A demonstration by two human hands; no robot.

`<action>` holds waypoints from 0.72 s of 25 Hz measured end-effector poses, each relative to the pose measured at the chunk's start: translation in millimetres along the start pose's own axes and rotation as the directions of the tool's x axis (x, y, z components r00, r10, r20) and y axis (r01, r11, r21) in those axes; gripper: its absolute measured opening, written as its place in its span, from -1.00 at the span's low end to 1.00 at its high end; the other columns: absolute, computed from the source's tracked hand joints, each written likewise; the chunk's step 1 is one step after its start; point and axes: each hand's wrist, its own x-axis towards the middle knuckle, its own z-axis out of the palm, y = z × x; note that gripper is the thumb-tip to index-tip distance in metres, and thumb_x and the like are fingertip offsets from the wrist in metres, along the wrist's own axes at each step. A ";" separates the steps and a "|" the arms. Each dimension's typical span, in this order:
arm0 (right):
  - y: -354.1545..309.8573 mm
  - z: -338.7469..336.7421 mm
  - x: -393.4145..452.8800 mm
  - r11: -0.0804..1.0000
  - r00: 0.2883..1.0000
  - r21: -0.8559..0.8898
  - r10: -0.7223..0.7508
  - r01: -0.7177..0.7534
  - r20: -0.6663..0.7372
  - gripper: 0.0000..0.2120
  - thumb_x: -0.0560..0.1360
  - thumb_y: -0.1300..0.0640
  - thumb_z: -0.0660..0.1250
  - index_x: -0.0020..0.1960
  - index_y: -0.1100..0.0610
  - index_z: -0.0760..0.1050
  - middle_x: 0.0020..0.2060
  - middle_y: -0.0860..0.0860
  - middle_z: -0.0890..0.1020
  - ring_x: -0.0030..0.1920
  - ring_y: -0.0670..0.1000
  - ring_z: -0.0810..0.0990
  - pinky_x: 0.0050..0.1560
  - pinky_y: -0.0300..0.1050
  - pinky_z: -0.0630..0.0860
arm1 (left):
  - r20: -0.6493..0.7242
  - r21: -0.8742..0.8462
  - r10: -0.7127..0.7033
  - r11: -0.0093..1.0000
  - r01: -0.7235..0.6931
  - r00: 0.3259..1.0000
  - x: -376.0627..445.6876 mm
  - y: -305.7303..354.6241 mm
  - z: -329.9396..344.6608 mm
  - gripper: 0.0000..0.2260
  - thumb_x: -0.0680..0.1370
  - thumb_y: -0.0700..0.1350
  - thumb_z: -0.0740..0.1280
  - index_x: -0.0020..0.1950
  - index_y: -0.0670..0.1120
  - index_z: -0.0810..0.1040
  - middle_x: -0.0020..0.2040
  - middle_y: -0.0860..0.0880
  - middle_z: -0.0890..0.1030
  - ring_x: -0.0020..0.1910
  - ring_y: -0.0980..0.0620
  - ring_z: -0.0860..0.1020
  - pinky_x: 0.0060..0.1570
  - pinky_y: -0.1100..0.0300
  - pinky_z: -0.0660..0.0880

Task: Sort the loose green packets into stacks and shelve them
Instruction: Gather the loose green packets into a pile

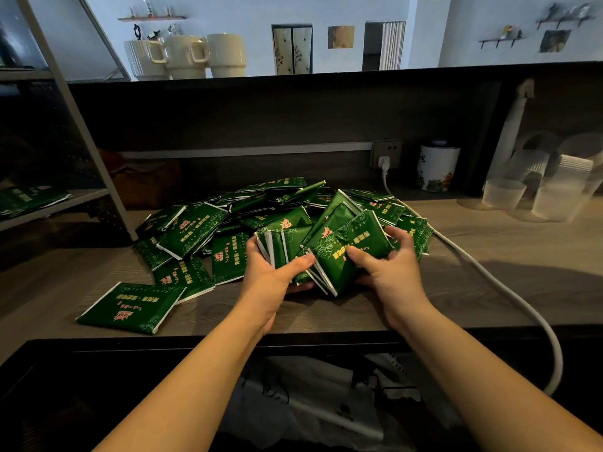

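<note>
Gripping a bunch of green packets (329, 252) between both hands at the near edge of the wooden counter (489, 256). Left hand (272, 272) curls under the bunch's left side, thumb on top. Right hand (390, 259) pinches the right side, fingers bent over the top packet. Loose pile of packets (208, 230) spreads behind and to the left. One packet (130, 308) lies apart, near left. Stacked packets (29, 199) on far-left shelf (65, 203). White cable (509, 288) runs right. Tin (437, 166) and plastic cups (538, 190) far right.
</note>
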 end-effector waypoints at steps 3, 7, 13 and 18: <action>-4.8 -14.1 7.0 0.962 0.998 -0.268 -0.056 0.057 0.014 -0.55 0.35 0.17 0.60 0.13 0.07 0.46 -0.05 0.00 0.63 -0.09 -0.01 0.67 -0.10 -0.08 0.62 | -0.009 0.013 -0.006 1.000 0.006 1.000 -0.6 1.8 0.3 -0.08 0.09 0.03 0.67 0.37 0.07 0.32 0.27 -0.07 0.62 0.23 -0.09 0.63 0.33 -0.15 0.48; -7.8 -24.3 11.5 0.978 0.994 -0.185 -0.104 0.096 -0.033 -0.75 0.43 0.22 0.53 -0.03 -0.01 0.51 -0.11 0.06 0.64 -0.24 -0.05 0.68 -0.34 -0.22 0.57 | 0.005 0.007 -0.028 1.000 0.028 1.000 -0.1 3.1 0.1 -0.28 0.20 -0.07 0.63 0.26 0.12 0.36 0.25 -0.03 0.63 0.23 -0.06 0.62 0.38 -0.25 0.41; -15.8 -31.2 16.2 0.977 0.970 -0.082 -0.204 0.195 -0.131 -0.55 0.46 0.48 0.31 0.21 0.05 0.46 -0.02 0.09 0.66 -0.09 -0.04 0.68 -0.13 -0.22 0.60 | -0.009 -0.004 -0.030 1.000 0.030 1.000 -2.7 5.4 2.7 -0.06 0.15 0.04 0.64 0.45 0.08 0.28 0.37 -0.05 0.54 0.35 -0.11 0.52 0.41 -0.27 0.35; -36.5 -34.5 20.1 0.898 0.918 -0.200 -0.397 0.392 0.017 -0.55 0.44 0.46 0.36 0.23 0.09 0.45 -0.09 0.07 0.69 -0.16 -0.08 0.70 -0.21 -0.23 0.61 | -0.001 0.007 -0.028 1.000 0.028 1.000 -1.4 5.0 3.5 0.01 0.09 0.09 0.65 0.47 0.10 0.27 0.41 -0.04 0.51 0.39 -0.10 0.49 0.48 -0.20 0.29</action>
